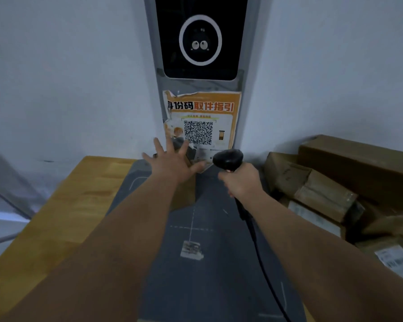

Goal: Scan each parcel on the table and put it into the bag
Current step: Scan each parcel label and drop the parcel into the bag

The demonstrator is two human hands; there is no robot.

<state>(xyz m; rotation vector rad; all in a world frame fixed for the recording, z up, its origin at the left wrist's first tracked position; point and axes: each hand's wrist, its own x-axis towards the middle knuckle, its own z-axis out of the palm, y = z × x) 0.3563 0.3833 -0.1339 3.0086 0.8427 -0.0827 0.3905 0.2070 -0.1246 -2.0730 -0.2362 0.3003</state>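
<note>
the left grip (pixel 172 166) has its fingers spread apart over a brown parcel (pixel 186 198) at the centre of the frame, on the grey mat (pixel 207 275) of the counter (pixel 68 217). the right grip (pixel 242 182) is clamped on a black scanner (pixel 228 159) just right of it. more parcels (pixel 323 189) are piled at the right edge.

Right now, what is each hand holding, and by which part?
Right hand grips the black scanner by its handle. Left hand holds nothing, fingers spread.

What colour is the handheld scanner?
The scanner is black, gripped by the right hand; the head view shows it best.
</note>
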